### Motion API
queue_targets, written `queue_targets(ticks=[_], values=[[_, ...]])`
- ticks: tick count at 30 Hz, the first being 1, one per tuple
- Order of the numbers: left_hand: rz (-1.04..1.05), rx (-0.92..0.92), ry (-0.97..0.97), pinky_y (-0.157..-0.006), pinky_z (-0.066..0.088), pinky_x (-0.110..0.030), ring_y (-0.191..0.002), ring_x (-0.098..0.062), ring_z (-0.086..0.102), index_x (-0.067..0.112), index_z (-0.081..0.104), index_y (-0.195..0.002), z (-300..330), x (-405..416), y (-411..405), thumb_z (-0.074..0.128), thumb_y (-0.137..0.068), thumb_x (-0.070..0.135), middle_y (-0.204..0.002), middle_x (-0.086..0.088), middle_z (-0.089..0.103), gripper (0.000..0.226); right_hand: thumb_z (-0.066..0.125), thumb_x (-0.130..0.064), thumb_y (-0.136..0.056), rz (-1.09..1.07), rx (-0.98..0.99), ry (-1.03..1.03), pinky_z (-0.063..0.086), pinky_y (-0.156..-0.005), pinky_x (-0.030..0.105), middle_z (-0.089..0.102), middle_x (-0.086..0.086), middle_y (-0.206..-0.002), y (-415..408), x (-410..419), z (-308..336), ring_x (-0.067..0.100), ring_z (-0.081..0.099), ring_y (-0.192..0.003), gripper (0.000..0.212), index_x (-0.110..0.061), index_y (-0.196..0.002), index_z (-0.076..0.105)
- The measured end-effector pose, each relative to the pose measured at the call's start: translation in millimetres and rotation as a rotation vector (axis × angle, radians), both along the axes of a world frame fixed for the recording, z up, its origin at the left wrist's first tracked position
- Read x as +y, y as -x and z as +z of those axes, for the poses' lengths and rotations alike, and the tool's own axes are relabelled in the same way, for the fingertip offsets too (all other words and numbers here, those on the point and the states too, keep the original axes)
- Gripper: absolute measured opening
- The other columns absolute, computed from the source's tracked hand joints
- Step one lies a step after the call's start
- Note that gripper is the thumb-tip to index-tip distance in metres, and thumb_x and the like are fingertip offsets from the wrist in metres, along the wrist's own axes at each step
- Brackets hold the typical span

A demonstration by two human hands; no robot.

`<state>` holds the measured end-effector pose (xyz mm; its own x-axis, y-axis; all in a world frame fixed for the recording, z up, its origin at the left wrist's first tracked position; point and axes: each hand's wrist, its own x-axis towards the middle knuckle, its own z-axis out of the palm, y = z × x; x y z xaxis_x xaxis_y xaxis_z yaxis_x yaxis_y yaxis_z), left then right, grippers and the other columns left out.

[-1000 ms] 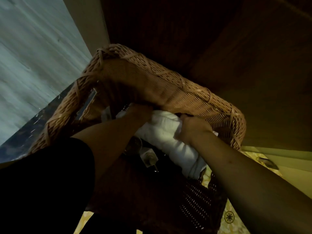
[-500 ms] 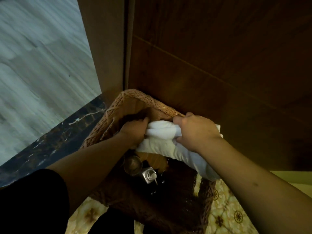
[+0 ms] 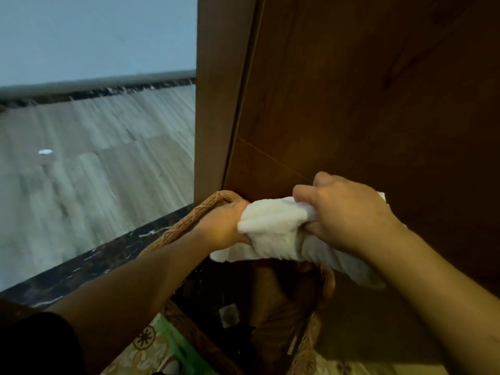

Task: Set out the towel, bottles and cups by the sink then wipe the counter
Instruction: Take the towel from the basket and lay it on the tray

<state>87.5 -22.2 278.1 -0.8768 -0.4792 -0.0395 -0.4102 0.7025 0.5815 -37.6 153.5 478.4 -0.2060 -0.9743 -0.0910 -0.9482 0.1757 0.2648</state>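
Grey plank floor point(image 3: 89, 169) left, brown wood panel point(image 3: 365, 90) right. Left hand point(image 3: 223, 226) and right hand point(image 3: 346, 217) both clench the white towel point(image 3: 273, 226), held above the wicker basket point(image 3: 186, 220).

Towel point(image 3: 273, 228) above basket point(image 3: 189, 220), which stands against panel point(image 3: 351, 104).

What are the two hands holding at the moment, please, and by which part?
Both grip the white towel: the left hand at its left end, the right hand around its middle.
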Motion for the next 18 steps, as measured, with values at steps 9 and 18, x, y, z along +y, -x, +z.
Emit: queue_targets(ticks=[9,18], values=[[0.288,0.166,0.170,-0.082,0.048,-0.033,-0.097,-0.016,0.060,0.030,0.059,-0.109,96.5,80.9,-78.0,0.063,-0.088,0.051,-0.107,0.005,0.063,0.030,0.071,-0.053,-0.081,0.165,-0.115,0.153,0.031,-0.057,0.026,0.039,-0.011,-0.095,18.2,65.7,44.1,0.009,0.044,-0.079,0.040,-0.044,-0.108,0.043],[0.613,0.123,0.404,-0.062,0.043,-0.025,-0.077,-0.002,0.055,0.036,0.058,-0.093,173.1,144.6,-262.0,0.066,-0.084,0.048,-0.085,0.015,0.059,0.017,0.073,-0.050,-0.080,0.507,-0.319,0.281,0.028,-0.053,0.023,0.046,-0.010,-0.096,-73.3,45.2,42.1,0.009,0.045,-0.074,0.043,-0.040,-0.103,0.039]])
